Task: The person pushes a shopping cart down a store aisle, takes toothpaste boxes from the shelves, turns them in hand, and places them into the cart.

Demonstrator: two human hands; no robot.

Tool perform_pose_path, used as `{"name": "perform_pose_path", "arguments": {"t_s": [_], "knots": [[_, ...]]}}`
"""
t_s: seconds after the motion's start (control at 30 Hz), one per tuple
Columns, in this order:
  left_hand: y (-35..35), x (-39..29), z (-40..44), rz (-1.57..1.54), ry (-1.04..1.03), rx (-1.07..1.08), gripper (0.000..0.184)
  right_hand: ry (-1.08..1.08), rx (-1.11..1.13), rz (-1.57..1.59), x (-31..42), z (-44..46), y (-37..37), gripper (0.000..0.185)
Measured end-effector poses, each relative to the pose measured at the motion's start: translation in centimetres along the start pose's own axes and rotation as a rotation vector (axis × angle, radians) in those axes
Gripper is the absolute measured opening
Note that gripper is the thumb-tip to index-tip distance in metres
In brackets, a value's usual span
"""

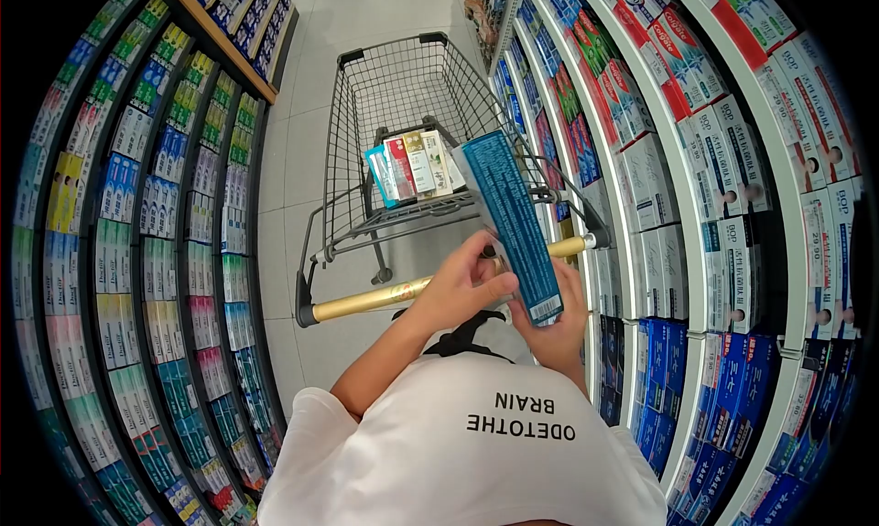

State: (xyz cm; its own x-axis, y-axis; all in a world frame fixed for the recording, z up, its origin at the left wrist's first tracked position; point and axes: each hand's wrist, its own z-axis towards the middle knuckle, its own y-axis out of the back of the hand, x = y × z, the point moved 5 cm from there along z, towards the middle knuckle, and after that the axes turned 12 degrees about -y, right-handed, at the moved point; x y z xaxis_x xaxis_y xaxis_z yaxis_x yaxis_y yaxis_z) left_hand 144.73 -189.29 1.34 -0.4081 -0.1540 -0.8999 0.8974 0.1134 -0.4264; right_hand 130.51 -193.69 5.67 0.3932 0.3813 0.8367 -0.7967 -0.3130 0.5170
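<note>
A long blue box (509, 216) with small print and a barcode at its lower end is tilted upright in front of my chest. My right hand (556, 320) is wrapped round its lower end. My left hand (472, 274) is closed at the box's left edge, with thumb and fingers pressed together against it. Beyond the box stands a wire shopping cart (403, 82) with a gold handle (371, 302). Several small boxes (409, 167) in blue, red, gold and white lie together in the cart's near end.
Shelves of boxed toothpaste (119, 251) line the left side. On the right, more shelves (659, 242) hold red, white and blue boxes close to my right arm. Pale floor tiles (316, 13) run along the aisle between them.
</note>
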Motion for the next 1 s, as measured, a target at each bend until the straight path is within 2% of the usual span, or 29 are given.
{"name": "perform_pose_path", "arguments": {"t_s": [0.07, 0.13, 0.2, 0.23, 0.27, 0.3, 0.37, 0.4, 0.5, 0.53, 0.63, 0.67, 0.77, 0.8, 0.9, 1.0], "knots": [[-0.2, -0.8, 0.0, -0.074, 0.003, -0.037, 0.063, 0.078, -0.024, -0.006, 0.1, 0.0, -0.1, 0.065], [-0.4, -1.3, -0.2, -0.108, -0.005, -0.073, 0.063, 0.102, -0.005, -0.014, 0.2, 0.0, -0.1, 0.068], [0.5, -0.8, -0.6, -0.073, 0.041, -0.127, 0.063, 0.263, -0.076, -0.199, 0.8, 0.4, 0.5, 0.066], [1.1, 0.3, -1.0, -0.168, 0.087, -0.177, 0.075, 0.344, -0.113, -0.290, 1.0, 0.5, 0.8, 0.066], [1.4, 0.9, -1.4, -0.208, 0.097, -0.177, 0.077, 0.248, -0.094, -0.233, 0.0, 0.3, 0.7, 0.058], [1.5, 1.0, -1.5, -0.247, 0.106, -0.177, 0.079, 0.091, -0.087, -0.019, -0.8, 0.5, 0.7, 0.055], [0.6, 0.6, -0.7, -0.386, -0.070, -0.143, 0.088, -0.224, -0.068, 0.405, -2.6, 0.5, -0.1, 0.049], [0.2, -0.2, -0.3, -0.395, -0.120, -0.121, 0.089, -0.270, 0.025, 0.433, -3.6, 1.0, -0.4, 0.034], [-0.2, -1.2, 0.2, -0.399, -0.210, -0.145, 0.086, -0.623, 0.313, 1.007, -4.5, 0.8, -0.6, 0.044], [-0.1, -1.4, 0.2, -0.395, -0.230, -0.168, 0.084, -0.685, 0.390, 1.116, -4.5, 0.2, -1.0, 0.067], [0.2, -0.8, 0.3, -0.245, -0.290, -0.024, 0.085, -0.602, 0.609, 1.218, -2.6, -0.1, -1.1, 0.074], [0.0, -0.4, 0.2, -0.241, -0.308, -0.028, 0.085, -0.610, 0.630, 1.246, -2.4, -0.3, -1.3, 0.070], [-0.7, -0.7, 0.2, -0.237, -0.296, 0.000, 0.088, -0.661, 0.622, 1.170, -3.7, -0.7, -1.6, 0.069], [-0.8, -0.7, 0.1, -0.228, -0.282, 0.009, 0.089, -0.749, 0.566, 1.181, -3.9, -1.0, -1.5, 0.061], [-0.7, -0.9, 0.0, -0.193, -0.223, 0.024, 0.092, -0.790, 0.533, 1.142, -2.5, -0.4, -1.1, 0.045], [-0.6, -1.2, -0.3, -0.146, -0.130, -0.007, 0.098, -0.791, 0.393, 1.155, -3.2, -0.4, -0.7, 0.039]]}}
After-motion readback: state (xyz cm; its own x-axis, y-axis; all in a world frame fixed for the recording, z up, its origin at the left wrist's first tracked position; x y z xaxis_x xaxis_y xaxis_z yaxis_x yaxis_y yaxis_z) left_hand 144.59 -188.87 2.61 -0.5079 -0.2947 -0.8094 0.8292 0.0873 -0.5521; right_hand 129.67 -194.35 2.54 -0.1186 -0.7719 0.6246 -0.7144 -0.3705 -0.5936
